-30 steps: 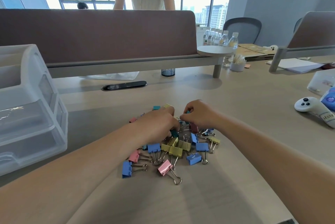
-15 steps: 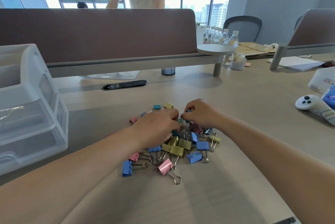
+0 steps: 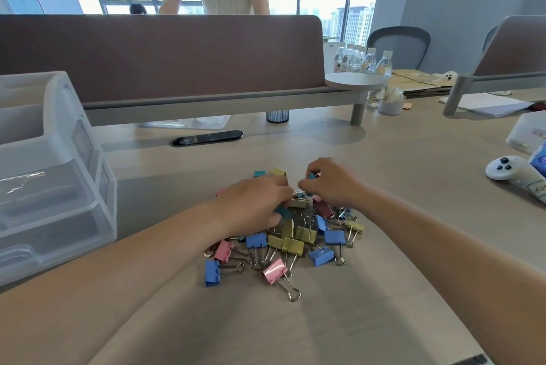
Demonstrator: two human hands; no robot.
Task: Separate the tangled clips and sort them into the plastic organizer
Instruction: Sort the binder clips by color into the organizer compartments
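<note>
Atop the clips the left hand and right hand meet — each grip curled, pinching clips; the organizer stands left of them.

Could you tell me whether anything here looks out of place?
Only the binder clips: a tangled heap on the desk, handles interlocked, where the left hand and right hand are picking. Nothing looks damaged.

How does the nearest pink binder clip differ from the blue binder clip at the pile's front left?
Pose: the pink binder clip points its wire handles toward the camera, while the blue binder clip points them right, toward the pile.
Place: the pink one lies to the right of the blue one.
Both lie on the table at the pile's near edge.
</note>
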